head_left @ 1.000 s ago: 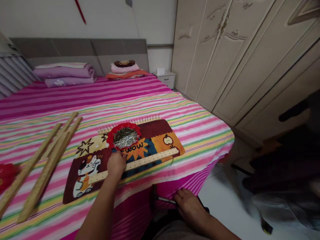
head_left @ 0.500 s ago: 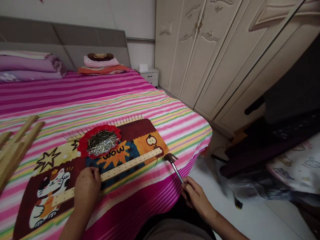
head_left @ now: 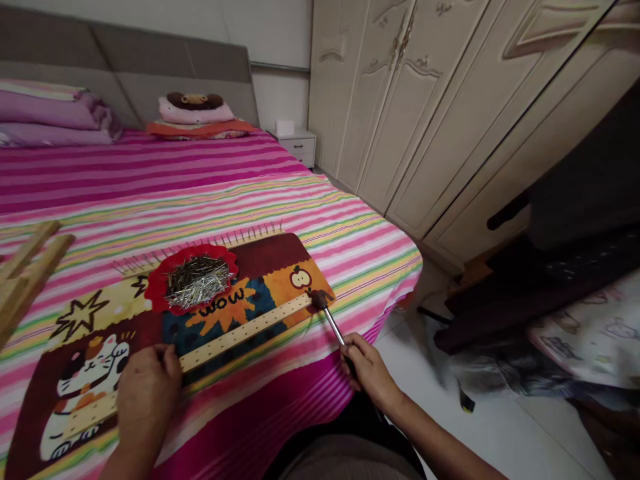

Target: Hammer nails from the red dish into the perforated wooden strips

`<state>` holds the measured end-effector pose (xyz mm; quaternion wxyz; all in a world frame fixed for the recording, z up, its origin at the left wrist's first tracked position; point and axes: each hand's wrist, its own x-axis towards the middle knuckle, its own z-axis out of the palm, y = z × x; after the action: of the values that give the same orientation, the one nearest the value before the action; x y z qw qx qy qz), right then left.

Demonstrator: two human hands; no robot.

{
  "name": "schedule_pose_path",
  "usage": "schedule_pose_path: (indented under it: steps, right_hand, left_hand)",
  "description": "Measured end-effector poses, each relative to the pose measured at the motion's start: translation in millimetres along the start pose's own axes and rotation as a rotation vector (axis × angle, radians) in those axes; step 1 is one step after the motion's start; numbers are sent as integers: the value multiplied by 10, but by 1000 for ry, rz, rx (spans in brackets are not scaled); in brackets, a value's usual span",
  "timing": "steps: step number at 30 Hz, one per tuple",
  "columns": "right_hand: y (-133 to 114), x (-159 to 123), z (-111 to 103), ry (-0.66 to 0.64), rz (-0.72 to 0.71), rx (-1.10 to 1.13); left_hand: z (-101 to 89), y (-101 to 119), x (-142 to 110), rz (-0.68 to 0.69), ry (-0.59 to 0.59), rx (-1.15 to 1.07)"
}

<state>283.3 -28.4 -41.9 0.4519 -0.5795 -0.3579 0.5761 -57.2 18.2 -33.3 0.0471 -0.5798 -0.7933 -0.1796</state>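
Some wooden bars (head_left: 37, 267) run off left; lower left, the curled left hand (head_left: 150, 383), its pinch unclear, hides part of a pale, dark-dotted strip (head_left: 245, 334) at lower centre; rightward, a silver-shafted hammer (head_left: 332, 324) clasped by the right hand (head_left: 369, 368)

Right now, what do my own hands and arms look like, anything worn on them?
Your left hand and right hand are bare, without gloves; I see no ring or watch. No sleeve shows on the left forearm or right forearm.
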Motion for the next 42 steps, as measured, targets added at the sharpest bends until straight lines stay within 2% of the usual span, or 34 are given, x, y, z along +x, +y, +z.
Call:
schedule_pose_path:
  steps: [7, 11, 14, 16, 18, 20, 22, 28, 34, 38, 42]
  right_hand:
    - [-9, 59, 143, -47, 8, -4]
    - [-26, 75, 96, -60, 40, 20]
    - [-21, 104, 14, -42, 71, 63]
    - [-15, 135, -33, -26, 82, 98]
    - [-13, 169, -66, -20, 89, 132]
    - [-16, 195, -88, -27, 98, 161]
    - [-18, 215, -105, -40, 112, 183]
    - [7, 282, -160, -51, 150, 228]
    - [-11, 327, -229, -91, 195, 231]
    - [1, 347, -260, -119, 221, 221]
    - [67, 378, -279, -141, 241, 211]
  left_hand:
    - [-58, -258, -70, -96, 43, -67]
    - [-143, -198, -69, -209, 82, -171]
    - [-251, 102, -46, -406, 96, -422]
    - [-290, 397, -26, -498, 17, -839]
    - [-287, 698, -7, -543, -134, -1189]
    - [-261, 950, 7, -593, -219, -1363]
    - [-232, 1132, 15, -622, -280, -1444]
    - [-139, 1420, 31, -620, -390, -1452]
    - [47, 1648, 109, -591, -363, -1355]
    - [225, 1765, 138, -494, -336, -1253]
    - [369, 1763, 94, -367, -344, -1103]
